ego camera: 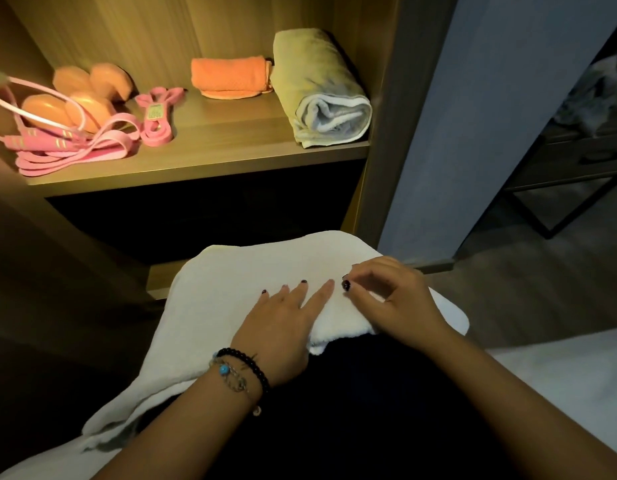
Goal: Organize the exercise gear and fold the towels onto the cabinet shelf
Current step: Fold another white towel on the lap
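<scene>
Head view, lower centre of the frame: white towel (251, 271) draped over the person's lap, long axis running from lower left toward upper right, near edge doubled over beneath the hands; left hand (282, 327), fingers straight and spread, pressing flat on the cloth; right hand (386, 292), fingers curled, thumb and forefinger apparently pinching the folded edge, contact partly hidden. Upper half of the frame: cabinet shelf (210, 157) carrying, at left, orange dumbbells (82, 95), pink jump rope (40, 140) and pink resistance bands (158, 112); at centre, folded orange towel (230, 77); at right, rolled pale towel (320, 91), roll end facing the camera. Step judged in hand: folding the white towel, gear seemingly already shelved. Next move likely calls for another fold or roll, then carrying the bundle to the bare shelf space.
</scene>
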